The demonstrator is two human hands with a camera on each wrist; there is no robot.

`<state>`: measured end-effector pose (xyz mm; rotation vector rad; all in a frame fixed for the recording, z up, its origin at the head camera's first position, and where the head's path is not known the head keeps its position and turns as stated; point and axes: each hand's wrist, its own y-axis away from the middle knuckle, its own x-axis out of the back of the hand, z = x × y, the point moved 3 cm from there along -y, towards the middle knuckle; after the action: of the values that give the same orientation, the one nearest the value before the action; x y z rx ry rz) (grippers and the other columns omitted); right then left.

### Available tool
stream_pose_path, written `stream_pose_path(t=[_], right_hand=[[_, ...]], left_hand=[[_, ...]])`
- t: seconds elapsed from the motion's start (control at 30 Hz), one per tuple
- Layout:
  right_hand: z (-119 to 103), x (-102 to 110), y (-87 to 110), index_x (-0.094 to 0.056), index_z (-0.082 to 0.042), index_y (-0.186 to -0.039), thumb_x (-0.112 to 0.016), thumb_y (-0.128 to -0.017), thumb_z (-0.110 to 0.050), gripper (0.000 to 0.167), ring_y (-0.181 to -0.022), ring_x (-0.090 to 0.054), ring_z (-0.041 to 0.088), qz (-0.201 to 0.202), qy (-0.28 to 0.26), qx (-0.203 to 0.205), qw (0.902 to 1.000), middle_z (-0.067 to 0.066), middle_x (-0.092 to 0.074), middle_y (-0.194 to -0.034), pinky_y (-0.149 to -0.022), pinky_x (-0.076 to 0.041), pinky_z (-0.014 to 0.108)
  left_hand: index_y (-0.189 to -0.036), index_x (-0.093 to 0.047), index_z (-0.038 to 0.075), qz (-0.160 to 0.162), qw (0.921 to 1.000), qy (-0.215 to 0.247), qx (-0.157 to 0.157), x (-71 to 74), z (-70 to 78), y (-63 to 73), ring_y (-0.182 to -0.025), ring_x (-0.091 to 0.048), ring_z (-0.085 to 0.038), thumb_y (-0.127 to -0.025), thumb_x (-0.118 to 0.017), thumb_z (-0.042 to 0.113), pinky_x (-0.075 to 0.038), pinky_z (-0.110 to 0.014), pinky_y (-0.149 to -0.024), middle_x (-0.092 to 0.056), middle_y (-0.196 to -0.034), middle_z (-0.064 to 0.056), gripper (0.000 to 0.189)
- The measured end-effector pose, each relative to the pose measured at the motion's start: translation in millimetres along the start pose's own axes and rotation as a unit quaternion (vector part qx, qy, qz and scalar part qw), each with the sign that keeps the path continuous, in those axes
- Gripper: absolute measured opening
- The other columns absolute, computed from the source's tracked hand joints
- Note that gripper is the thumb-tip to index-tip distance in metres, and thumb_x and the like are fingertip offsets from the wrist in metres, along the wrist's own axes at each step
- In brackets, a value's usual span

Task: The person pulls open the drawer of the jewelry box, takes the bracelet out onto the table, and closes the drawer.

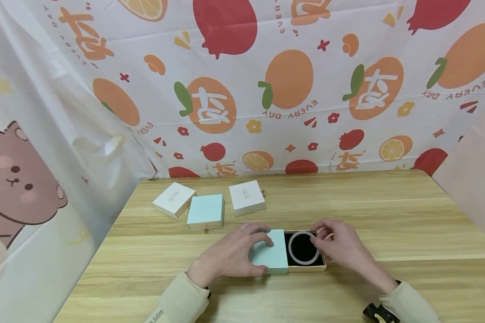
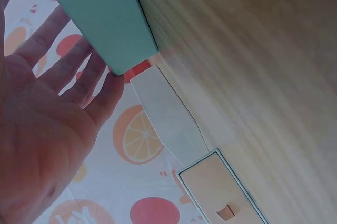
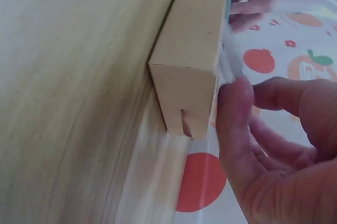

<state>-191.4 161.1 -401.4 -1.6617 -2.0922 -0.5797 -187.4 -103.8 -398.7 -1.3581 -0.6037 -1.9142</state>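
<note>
A mint-green drawer box (image 1: 278, 253) lies near the middle of the table. Its tan drawer (image 1: 307, 269), lined in black, is pulled out to the right. My left hand (image 1: 235, 253) spans the green sleeve and grips it, thumb at the near edge and fingers toward the far side. Over the black lining is a pale translucent bangle (image 1: 291, 249). Its right side is pinched between thumb and forefinger of my right hand (image 1: 341, 242). In the right wrist view, the bangle (image 3: 230, 58) shows edge-on at the drawer's opening, and a small pull tab (image 3: 186, 124) sticks out of the drawer's end.
Behind, to the left, stand a white box (image 1: 174, 198), a second mint-green box (image 1: 205, 210) and another white box (image 1: 244, 196), all closed. Beyond the wooden table's (image 1: 388, 215) back edge hangs a fruit-print cloth (image 1: 242, 148).
</note>
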Motion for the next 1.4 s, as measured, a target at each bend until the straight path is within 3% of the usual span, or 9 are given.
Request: stream_pose_path(t=[0.17, 0.33, 1.1, 1.4], right_hand=[[5, 2, 3.0, -0.063, 0.005, -0.126, -0.063, -0.091, 0.001, 0.035, -0.069, -0.068, 0.018, -0.069, -0.112, -0.008, 0.9913, 0.014, -0.062, -0.094, -0.061, -0.063, 0.034], [8, 1, 4.4, -0.06, 0.007, -0.132, -0.061, -0.092, 0.004, 0.041, -0.08, -0.069, 0.019, -0.087, -0.156, -0.032, 0.9834, 0.015, -0.06, -0.099, -0.07, -0.064, 0.034], [26, 19, 5.0, -0.054, 0.011, -0.138, -0.061, -0.096, 0.003, 0.044, -0.081, -0.071, 0.017, -0.038, -0.188, -0.072, 0.9788, 0.016, -0.058, -0.108, -0.076, -0.064, 0.035], [33, 30, 2.5, -0.052, 0.013, -0.139, -0.06, -0.095, 0.005, 0.046, -0.087, -0.073, 0.017, -0.016, -0.198, -0.065, 0.9778, 0.015, -0.058, -0.107, -0.079, -0.064, 0.035]], left_hand=[[-0.121, -0.068, 0.028, 0.001, 1.0, 0.001, 0.001, -0.8, -0.4, 0.4, -0.139, -0.049, -0.019, -0.079, -0.079, 0.046, -0.047, -0.04, -0.112, -0.054, -0.15, 0.006, 0.047], [-0.12, -0.068, 0.028, 0.004, 1.0, 0.003, 0.0, -1.0, -1.4, 0.8, -0.139, -0.049, -0.018, -0.079, -0.079, 0.045, -0.047, -0.039, -0.112, -0.054, -0.15, 0.006, 0.046], [-0.122, -0.068, 0.028, -0.001, 1.0, 0.0, 0.0, 0.3, -1.3, -0.3, -0.139, -0.049, -0.019, -0.08, -0.079, 0.047, -0.047, -0.041, -0.113, -0.054, -0.15, 0.005, 0.048], [-0.122, -0.068, 0.028, -0.004, 1.0, 0.002, 0.004, 0.0, -1.3, 0.1, -0.14, -0.049, -0.018, -0.08, -0.079, 0.047, -0.046, -0.041, -0.113, -0.053, -0.15, 0.006, 0.047]])
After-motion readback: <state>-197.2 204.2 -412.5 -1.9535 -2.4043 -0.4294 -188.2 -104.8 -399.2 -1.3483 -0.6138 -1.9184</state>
